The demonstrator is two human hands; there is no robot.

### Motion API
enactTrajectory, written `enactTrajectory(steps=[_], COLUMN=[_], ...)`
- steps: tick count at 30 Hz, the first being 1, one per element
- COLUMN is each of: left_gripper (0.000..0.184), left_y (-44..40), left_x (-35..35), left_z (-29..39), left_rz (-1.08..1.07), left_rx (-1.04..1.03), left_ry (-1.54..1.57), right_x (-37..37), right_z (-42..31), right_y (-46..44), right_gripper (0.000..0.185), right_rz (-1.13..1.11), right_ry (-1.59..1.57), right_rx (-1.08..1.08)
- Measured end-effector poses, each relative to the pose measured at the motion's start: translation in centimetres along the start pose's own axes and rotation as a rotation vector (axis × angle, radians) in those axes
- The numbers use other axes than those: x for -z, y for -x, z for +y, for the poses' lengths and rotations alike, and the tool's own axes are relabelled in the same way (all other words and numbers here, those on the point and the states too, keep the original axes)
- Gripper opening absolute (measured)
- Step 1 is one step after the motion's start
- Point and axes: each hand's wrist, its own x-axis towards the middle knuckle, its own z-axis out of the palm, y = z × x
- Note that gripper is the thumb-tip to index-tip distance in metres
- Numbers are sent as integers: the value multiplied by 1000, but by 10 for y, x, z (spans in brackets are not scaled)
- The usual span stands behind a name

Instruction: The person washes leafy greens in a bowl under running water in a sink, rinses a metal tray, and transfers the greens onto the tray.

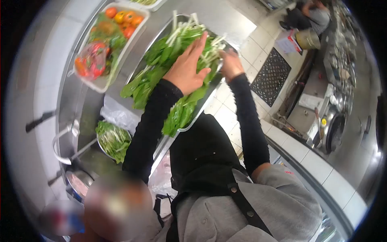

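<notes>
Greens (155,76) in tray (210,93), upper centre, stems (183,32) topmost, long axis sloping down-left, left hand (187,68) flat, fingers extended over them, right hand (231,65) curled by right rim, grip unclear, counter (231,18) beyond top

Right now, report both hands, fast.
Left hand: open, over the greens.
Right hand: blurred, by the tray; can't tell if it's holding anything.

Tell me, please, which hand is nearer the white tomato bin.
Left: the left hand is over the leafy greens, toward the bin; the right hand is farther away, across the greens.
</notes>
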Motion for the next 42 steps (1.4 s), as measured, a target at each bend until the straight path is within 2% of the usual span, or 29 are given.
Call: enactTrajectory(steps=[2, 5, 7, 9, 10, 11, 12, 14, 16, 18, 19, 20, 21, 22, 23, 24, 25, 27, 29, 30, 31, 32, 33, 34, 35, 38, 39, 41, 42], left_gripper=[79, 67, 60, 54, 51, 49, 47, 43, 39, 36, 34, 33, 32, 31, 30, 30, 29, 30, 32, 37, 40, 43, 44, 45, 46, 49, 49, 50, 49], left_y=[31, 86, 125, 169, 186, 205, 227, 271, 316, 358, 377, 395, 416, 436, 456, 477, 499, 547, 603, 636, 656, 672, 701, 718, 731, 739, 738, 727, 717], left_x=[27, 51, 73, 100, 116, 128, 138, 150, 157, 163, 165, 168, 169, 169, 168, 164, 159, 130, 86, 52, 54, 54, 33, 26, 18, 32, 37, 49, 57], left_z=[8, 2, 16, 35, 45, 52, 57, 67, 79, 81, 79, 77, 71, 62, 45, 24, -4, -88, -186, -231, -253, -270, -307, -330, -352, -384, -399, -410, -412], left_rz=[62, 234, 241, 218, 200, 201, 223, 251, 281, 302, 309, 316, 322, 323, 329, 331, 328, 316, 322, 533, 513, 481, 596, 711, 714, 742, 751, 807, 778], left_rx=[88, 124, 186, 242, 241, 219, 198, 146, 92, 53, 45, 42, 54, 70, 120, 188, 298, 653, 981, 1126, 1325, 1519, 1520, 1516, 1505, 1435, 1378, 1282, 1305], left_ry=[119, 58, 57, 70, 88, 101, 120, 162, 191, 221, 224, 222, 228, 228, 234, 250, 271, 357, 414, 224, 146, 75, 65, 58, 40, -63, -121, -200, -189], right_x=[3, 3, -15, -26, -51, -66, -118, -179, -225, -265, -284, -307, -329, -353, -377, -398, -413, -437, -460, -468, -479, -483, -479, -476, -473, -474, -481, -491, -496], right_z=[-12, -23, -32, -36, -47, -38, -47, -44, -8, 38, 76, 107, 149, 194, 242, 282, 338, 415, 453, 463, 460, 472, 489, 476, 463, 381, 367, 371, 377], right_y=[30, 59, 61, 44, 57, 53, 105, 171, 210, 245, 250, 266, 273, 272, 276, 285, 289, 295, 312, 314, 323, 322, 318, 321, 326, 355, 356, 347, 342], right_gripper=[55, 58, 50, 45, 42, 40, 37, 32, 27, 23, 20, 18, 16, 20, 23, 24, 27, 27, 27, 28, 29, 23, 19, 17, 15, 23, 38, 56, 66], right_rz=[-3, 10, 32, -19, -6, -158, -100, -222, -684, -978, -1162, -1260, -1312, -1481, -1513, -1535, -1434, -1351, -1246, -1201, -1152, -1228, -1292, -1391, -1402, -1282, -1234, -1170, -1140], right_ry=[165, 560, 756, 1011, 967, 560, 521, 740, 609, 771, 688, 864, 907, 1030, 1194, 1270, 1301, 1316, 1313, 1305, 1297, 1379, 1463, 1586, 1691, 1528, 1485, 1345, 1272], right_rx=[177, 545, 774, 849, 859, 709, 749, 676, 822, 743, 606, 583, 529, 598, 456, 513, 703, 286, -138, -212, -284, -125, 33, 396, 805, 1019, 1162, 1042, 979])
